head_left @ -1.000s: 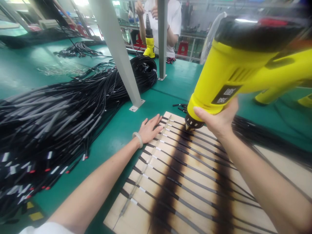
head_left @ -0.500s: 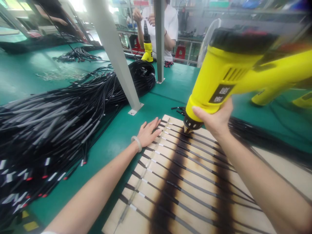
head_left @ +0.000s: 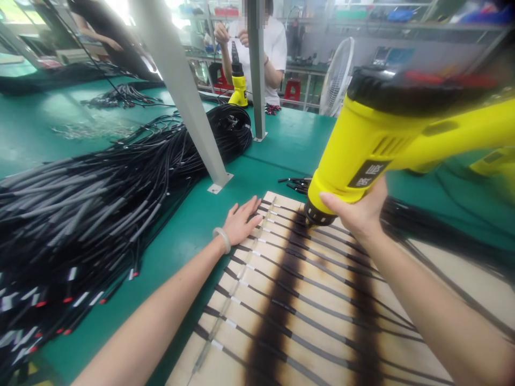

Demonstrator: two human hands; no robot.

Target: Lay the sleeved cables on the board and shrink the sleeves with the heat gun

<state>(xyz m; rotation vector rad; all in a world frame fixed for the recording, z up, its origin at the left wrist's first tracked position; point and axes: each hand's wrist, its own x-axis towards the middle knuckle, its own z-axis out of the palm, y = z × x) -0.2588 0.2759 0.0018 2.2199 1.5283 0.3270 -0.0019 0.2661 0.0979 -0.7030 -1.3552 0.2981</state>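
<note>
A scorched wooden board [head_left: 257,327] lies in front of me with several black cables [head_left: 306,305] laid side by side across it. My right hand [head_left: 358,212] grips a yellow heat gun [head_left: 386,145], its nozzle pointing down at the far end of the dark burnt stripe. My left hand [head_left: 241,221], a pale bangle on its wrist, lies flat with fingers stretched out on the board's far left corner, touching the cable ends.
A big heap of black cables [head_left: 92,214] covers the green table [head_left: 189,225] on the left. A slanted grey post [head_left: 181,91] stands bolted ahead. Across the table a person in white [head_left: 273,48] works beside another yellow heat gun [head_left: 239,86]. A white fan [head_left: 336,78] stands behind.
The heat gun has dipped slightly, its nozzle closer to the cables. My left hand stays flat on the board corner. My view has tilted up a little.
</note>
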